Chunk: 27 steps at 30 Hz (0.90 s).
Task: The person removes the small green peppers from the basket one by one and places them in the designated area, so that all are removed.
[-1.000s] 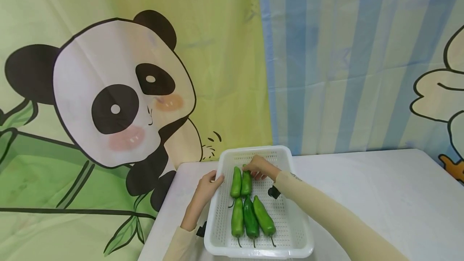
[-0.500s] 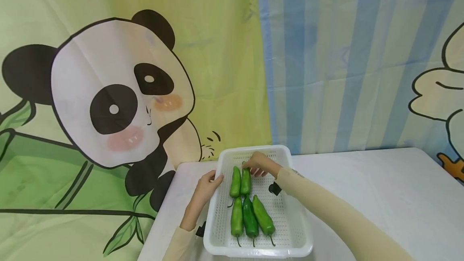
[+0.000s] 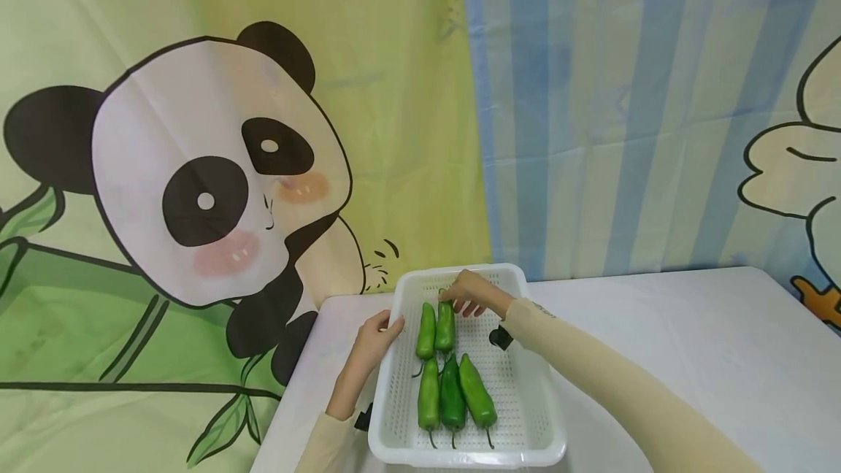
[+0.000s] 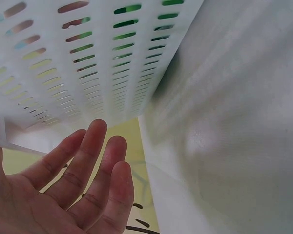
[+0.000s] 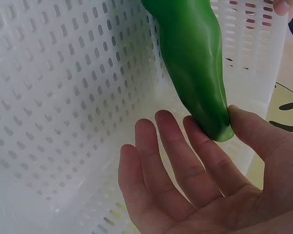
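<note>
My right hand (image 3: 471,292) reaches into a white perforated plastic basket (image 3: 468,457). Its thumb and index finger pinch the end of a green pepper (image 5: 195,63), while the other fingers spread loosely. That pepper (image 3: 445,328) lies in the back row beside a second green pepper (image 3: 425,331). Three more form the front row: a light green pepper (image 3: 429,400), a darker pepper (image 3: 452,400) and a slanted pepper (image 3: 477,394). On the left side, my left hand (image 3: 374,338) has its thumb on the rim; its fingers (image 4: 90,151) extend loosely outside the perforated wall.
The basket stands on a white-covered table (image 3: 657,341), close to its back edge. Behind hangs a printed curtain (image 3: 407,122) with a panda and blue stripes. Black wrist cameras sit on both forearms, the right camera (image 3: 501,338) over the basket.
The pinched pepper has shifted slightly toward the back of the basket with my right hand. The darker and slanted front peppers have moved a little left. My left hand stays at the rim.
</note>
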Available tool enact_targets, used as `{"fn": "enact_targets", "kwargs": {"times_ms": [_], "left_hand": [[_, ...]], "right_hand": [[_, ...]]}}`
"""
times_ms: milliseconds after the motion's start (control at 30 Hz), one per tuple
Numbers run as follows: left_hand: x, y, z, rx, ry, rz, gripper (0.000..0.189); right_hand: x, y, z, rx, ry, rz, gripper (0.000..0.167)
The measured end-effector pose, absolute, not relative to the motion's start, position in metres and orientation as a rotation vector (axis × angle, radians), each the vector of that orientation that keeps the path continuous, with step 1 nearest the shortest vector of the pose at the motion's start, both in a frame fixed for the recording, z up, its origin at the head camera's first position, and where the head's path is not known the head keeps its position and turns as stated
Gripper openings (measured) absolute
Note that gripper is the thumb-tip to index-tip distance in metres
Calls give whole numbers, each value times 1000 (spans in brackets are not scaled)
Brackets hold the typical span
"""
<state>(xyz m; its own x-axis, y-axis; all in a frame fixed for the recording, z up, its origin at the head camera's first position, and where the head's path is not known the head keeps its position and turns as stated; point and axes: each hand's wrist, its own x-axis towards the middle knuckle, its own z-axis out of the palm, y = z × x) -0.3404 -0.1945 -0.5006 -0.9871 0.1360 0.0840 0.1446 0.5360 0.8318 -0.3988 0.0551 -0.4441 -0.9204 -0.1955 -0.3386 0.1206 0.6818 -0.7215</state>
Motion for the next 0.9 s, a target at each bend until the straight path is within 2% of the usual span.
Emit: {"fn": "enact_targets", "kwargs": {"times_ms": [400,900], "left_hand": [[-341,-195,-501,-239,-2740,-1522,40],[-340,-194,-500,-233,-2747,-1519,40]], "right_hand": [[-403,67,-431,-77,2524,-1082,37],[-384,89,-398,-274,2474,-1156,39]]}}
